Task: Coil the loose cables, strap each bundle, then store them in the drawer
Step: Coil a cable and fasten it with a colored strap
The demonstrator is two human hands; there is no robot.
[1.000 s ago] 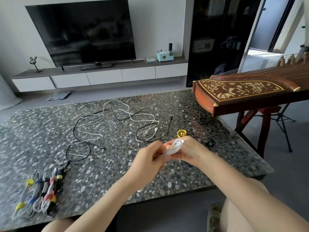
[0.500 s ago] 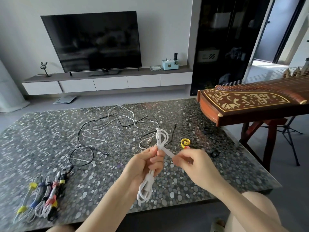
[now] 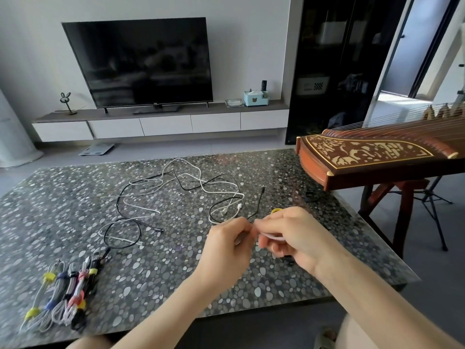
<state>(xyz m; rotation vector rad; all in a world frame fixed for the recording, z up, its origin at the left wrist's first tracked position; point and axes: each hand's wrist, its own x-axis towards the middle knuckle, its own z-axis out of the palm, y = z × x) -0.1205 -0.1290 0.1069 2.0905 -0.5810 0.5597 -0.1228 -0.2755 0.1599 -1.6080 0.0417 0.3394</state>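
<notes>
White cable (image 3: 273, 236): thin, rounded loop

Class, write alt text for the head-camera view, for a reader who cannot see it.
The left hand and right hand meet above a pebble-patterned table, gripping a white cable between them. Loose cables, black and white, sprawl beyond; strapped bundles lie near the left edge, and a zither stands at right.

Reaching in from the near edge, forearms converging. Bringing curled left hand (image 3: 226, 248) and right hand (image 3: 294, 239) fingertip to fingertip, right pinching white cable (image 3: 273, 236), left apparently too.
</notes>
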